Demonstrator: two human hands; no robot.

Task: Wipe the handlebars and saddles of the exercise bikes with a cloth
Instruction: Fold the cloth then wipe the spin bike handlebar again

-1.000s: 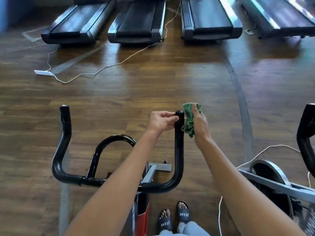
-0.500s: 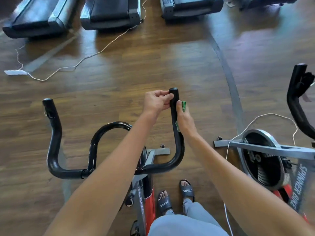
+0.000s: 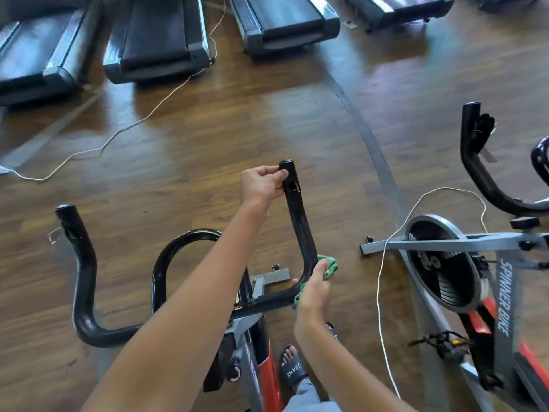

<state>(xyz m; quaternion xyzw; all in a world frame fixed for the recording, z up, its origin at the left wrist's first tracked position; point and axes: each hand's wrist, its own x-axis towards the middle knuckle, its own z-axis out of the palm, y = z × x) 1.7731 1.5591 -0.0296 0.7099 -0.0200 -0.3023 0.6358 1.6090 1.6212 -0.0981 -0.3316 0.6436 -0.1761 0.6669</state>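
The black handlebar (image 3: 300,221) of the exercise bike in front of me curves up on both sides, with a loop in its middle. My left hand (image 3: 261,185) pinches the tip of the right-hand bar. My right hand (image 3: 315,285) grips a green cloth (image 3: 329,267) wrapped round the lower bend of that same bar. The left-hand bar end (image 3: 66,217) stands free. No saddle is in view.
A second spinner bike (image 3: 502,292) with a grey flywheel and its own black handlebar (image 3: 475,162) stands close on the right. A white cable (image 3: 381,281) trails over the wooden floor. Several treadmills (image 3: 160,40) line the far side. My sandalled foot (image 3: 292,368) is below the bar.
My right hand has slid the green cloth down the right-hand bar from near its tip to the lower bend. My left hand has stayed at the tip. The view has tilted downward.
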